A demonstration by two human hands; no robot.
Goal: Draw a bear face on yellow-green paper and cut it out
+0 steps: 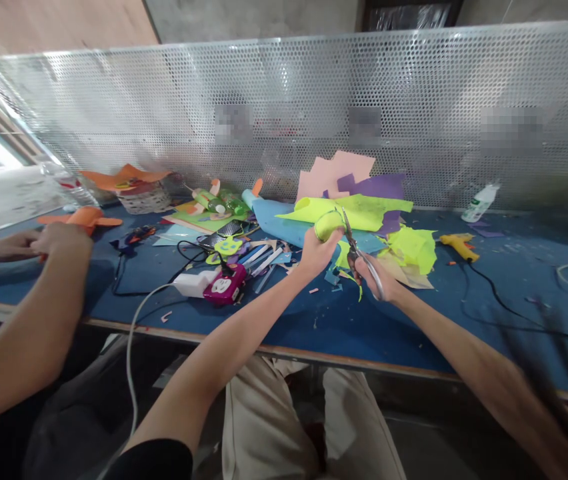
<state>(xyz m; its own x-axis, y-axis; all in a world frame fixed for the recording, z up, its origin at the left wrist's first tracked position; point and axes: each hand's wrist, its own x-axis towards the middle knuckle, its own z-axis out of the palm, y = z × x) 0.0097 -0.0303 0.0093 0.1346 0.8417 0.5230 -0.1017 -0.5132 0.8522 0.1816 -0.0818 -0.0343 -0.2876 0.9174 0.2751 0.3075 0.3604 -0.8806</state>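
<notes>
Between the fingers of my left hand (318, 252) is a rounded yellow-green felt piece (329, 225), held up over the table. My right hand (375, 275) grips a pair of scissors (353, 245), its blades pointing up beside the felt piece's right edge. A thin yellow-green strip hangs below the scissors. Behind my hands lie a larger yellow-green sheet (354, 211) and a blue sheet (277, 220). Crumpled yellow-green scraps (411, 249) are to the right of my right hand.
A magenta power socket (224, 285) with cables sits left of my left forearm. A yellow glue gun (459, 247) and a white bottle (481, 202) lie to the right. At the left, another person's hands (59, 240) hold an orange object (85, 219). A perforated metal panel (284, 127) stands behind.
</notes>
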